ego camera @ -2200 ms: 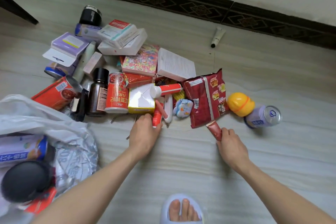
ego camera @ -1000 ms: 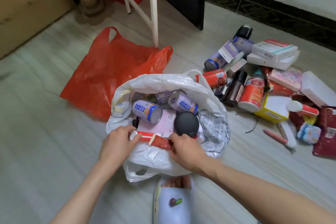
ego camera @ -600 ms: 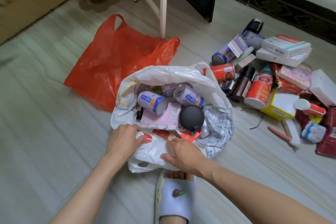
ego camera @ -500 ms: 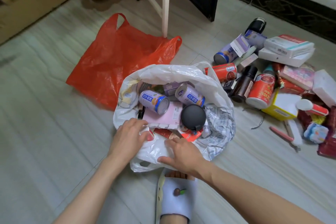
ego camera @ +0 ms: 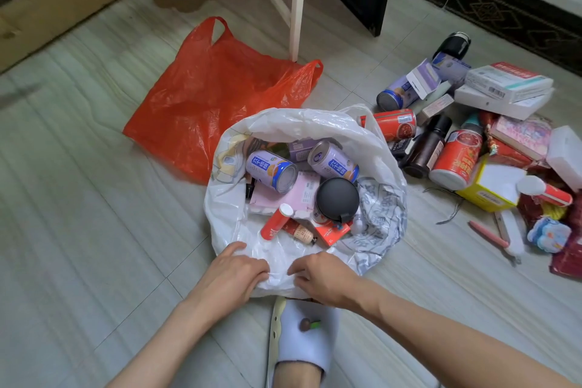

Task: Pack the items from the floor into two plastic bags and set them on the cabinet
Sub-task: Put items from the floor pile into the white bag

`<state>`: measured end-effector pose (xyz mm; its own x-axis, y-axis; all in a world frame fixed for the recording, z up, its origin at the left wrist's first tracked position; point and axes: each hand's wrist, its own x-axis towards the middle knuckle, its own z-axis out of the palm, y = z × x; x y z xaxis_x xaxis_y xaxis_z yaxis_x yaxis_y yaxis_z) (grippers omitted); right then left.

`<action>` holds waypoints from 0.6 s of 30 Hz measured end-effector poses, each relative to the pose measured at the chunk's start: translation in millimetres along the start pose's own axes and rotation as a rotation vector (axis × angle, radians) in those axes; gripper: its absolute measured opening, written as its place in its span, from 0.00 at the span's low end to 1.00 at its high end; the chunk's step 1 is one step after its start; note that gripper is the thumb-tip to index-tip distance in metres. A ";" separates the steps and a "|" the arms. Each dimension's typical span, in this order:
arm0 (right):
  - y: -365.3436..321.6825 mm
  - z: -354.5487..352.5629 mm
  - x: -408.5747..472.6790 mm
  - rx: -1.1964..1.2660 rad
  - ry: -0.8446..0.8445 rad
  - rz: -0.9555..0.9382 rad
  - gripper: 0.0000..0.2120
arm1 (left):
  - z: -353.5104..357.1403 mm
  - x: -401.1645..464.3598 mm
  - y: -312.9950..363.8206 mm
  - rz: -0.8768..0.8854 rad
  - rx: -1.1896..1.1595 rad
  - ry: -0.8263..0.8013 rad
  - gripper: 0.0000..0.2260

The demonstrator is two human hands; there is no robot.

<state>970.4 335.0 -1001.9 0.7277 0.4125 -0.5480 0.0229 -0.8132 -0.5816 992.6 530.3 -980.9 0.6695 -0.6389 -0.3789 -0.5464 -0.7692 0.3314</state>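
Both my hands sit on the near rim of the white plastic bag (ego camera: 302, 123), side by side. Left hand (ego camera: 231, 271) and right hand (ego camera: 321, 274) each pinch the film, fingers curled into it. The bag lies just ahead of them on the floor, mouth up, cans inside. The unpacked pile (ego camera: 491, 151) lies to the right, nearer my right hand. The red plastic bag (ego camera: 214, 88) lies flat beyond-left.

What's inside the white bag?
In the white bag: two purple cans, a black round lid, a pink packet, a red tube and a small red box. Whatever lies beneath them is covered.
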 end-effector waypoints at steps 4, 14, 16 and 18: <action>-2.4 -3.5 -7.8 -0.006 0.052 -0.079 0.13 | -2.7 -8.5 -4.0 -0.075 -0.045 0.019 0.12; 15.5 -42.2 -58.6 -0.184 0.280 -0.226 0.16 | -39.1 -1.6 42.9 0.048 -0.048 0.230 0.11; 25.2 -50.8 -72.5 -0.198 0.329 -0.233 0.17 | -42.7 7.5 58.4 0.094 -0.044 0.228 0.15; 36.3 -59.5 -90.0 -0.192 0.397 -0.214 0.18 | -43.6 20.6 76.0 0.138 -0.002 0.236 0.16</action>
<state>946.5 244.0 -937.9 0.8970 0.4208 -0.1353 0.2993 -0.8035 -0.5145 986.8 459.3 -925.8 0.6875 -0.7164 -0.1183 -0.6399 -0.6748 0.3676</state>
